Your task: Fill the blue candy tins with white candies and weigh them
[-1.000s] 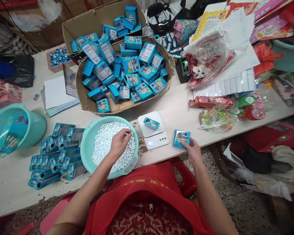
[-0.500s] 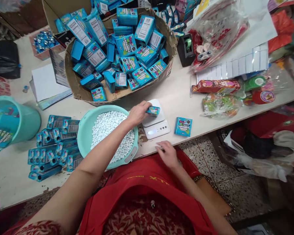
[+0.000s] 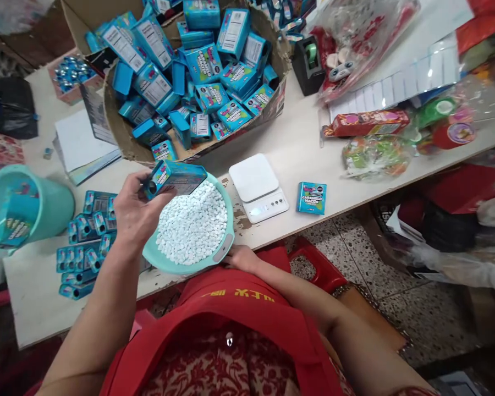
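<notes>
Head view: left hand (image 3: pixel 138 212) clasps a blue box (image 3: pixel 175 179) over the pellet basin (image 3: pixel 230 220), beside the full carton (image 3: pixel 124 140); right hand (image 3: pixel 242 257) lies at the counter (image 3: pixel 297 148) edge, grip unclear. Scale (image 3: pixel 253 177), loaded earlier, now bare.

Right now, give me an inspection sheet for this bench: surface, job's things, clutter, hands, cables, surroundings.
Surface: pale table, paint chipped beside the scale.
Job's things: teal basin full of white pellets; small blue box; white scale, platform bare; flat blue box to its right.
Clutter: cardboard tray heaped with blue boxes; rows of boxes at left; teal bucket; tape dispenser; candy packs.
Hands: left hand holds the small blue box over the basin rim; right hand at the table edge, grip hidden.
Cables: nothing seen.
Surroundings: speckled floor, red stool.
</notes>
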Motion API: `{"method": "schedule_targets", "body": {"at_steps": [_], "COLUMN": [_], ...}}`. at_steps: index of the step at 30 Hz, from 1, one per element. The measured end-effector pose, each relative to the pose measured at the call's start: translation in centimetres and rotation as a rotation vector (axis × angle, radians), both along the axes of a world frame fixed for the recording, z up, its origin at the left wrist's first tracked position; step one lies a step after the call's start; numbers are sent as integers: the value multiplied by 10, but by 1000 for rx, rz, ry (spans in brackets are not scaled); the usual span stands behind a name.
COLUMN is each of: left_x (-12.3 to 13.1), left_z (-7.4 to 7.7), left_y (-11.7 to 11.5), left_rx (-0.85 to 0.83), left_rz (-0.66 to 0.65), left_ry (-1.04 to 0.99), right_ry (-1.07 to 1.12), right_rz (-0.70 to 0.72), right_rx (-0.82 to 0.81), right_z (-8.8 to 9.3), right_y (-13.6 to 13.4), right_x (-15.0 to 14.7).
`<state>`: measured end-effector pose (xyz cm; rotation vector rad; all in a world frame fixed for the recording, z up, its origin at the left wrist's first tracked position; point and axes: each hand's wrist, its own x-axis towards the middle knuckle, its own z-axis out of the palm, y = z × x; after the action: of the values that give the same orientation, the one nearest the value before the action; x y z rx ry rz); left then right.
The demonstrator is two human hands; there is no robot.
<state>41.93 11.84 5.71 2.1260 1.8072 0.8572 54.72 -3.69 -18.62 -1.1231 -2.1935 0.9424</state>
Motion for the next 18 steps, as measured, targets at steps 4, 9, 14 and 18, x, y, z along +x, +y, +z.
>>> {"method": "schedule_targets", "body": {"at_steps": [4,9,14,18], "left_x": [-38,-78,-114,-158], "left_z": [-6,-6,19,29], "left_y": [-26,-59,-103,-150], "left_rx": [-18,-73,-201,-630], "left_rz": [155,242,435,579], "left_ry": [-13,63,275,404], "right_ry": [-45,-54,190,233], "right_rz": [13,-46,-298,-407], "right_rx": [25,90,191,343], "right_z": [-4,18,78,115], "right_y": [-1,-3,-14,21], "right_x": [-10,12,61,48]}}
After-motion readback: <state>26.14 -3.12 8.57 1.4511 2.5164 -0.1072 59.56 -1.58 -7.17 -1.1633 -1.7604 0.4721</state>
